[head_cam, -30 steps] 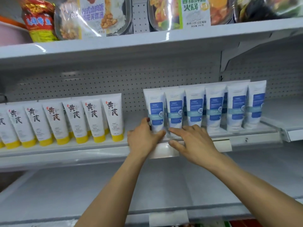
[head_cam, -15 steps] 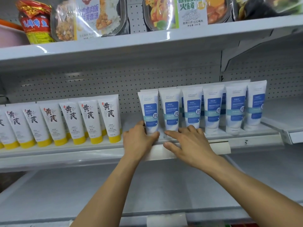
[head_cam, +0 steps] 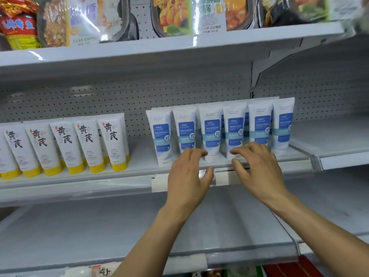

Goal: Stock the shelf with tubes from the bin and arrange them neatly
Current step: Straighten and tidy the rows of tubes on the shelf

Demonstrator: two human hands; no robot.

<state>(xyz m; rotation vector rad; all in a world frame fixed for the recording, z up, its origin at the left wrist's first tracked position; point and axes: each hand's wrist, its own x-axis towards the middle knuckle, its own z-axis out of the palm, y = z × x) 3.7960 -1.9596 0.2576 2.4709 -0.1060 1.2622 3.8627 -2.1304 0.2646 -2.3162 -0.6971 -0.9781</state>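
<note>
Several white tubes with blue labels (head_cam: 211,130) stand cap-down in a row on the middle shelf (head_cam: 139,172), with more behind them. My left hand (head_cam: 189,174) hovers in front of the second and third tubes, fingers spread and relaxed, holding nothing. My right hand (head_cam: 257,166) is beside it, fingers loosely bent over the bases of the fourth and fifth tubes, gripping nothing. The bin is out of view.
Several white tubes with yellow caps (head_cam: 83,144) fill the left of the same shelf. Packaged meals (head_cam: 173,15) sit on the top shelf. A bare white shelf (head_cam: 99,232) lies below, and another shelf section (head_cam: 339,140) adjoins at right.
Both hands have slid to the right along the blue-label row and lifted off the tube bases. The leftmost blue tube now stands uncovered.
</note>
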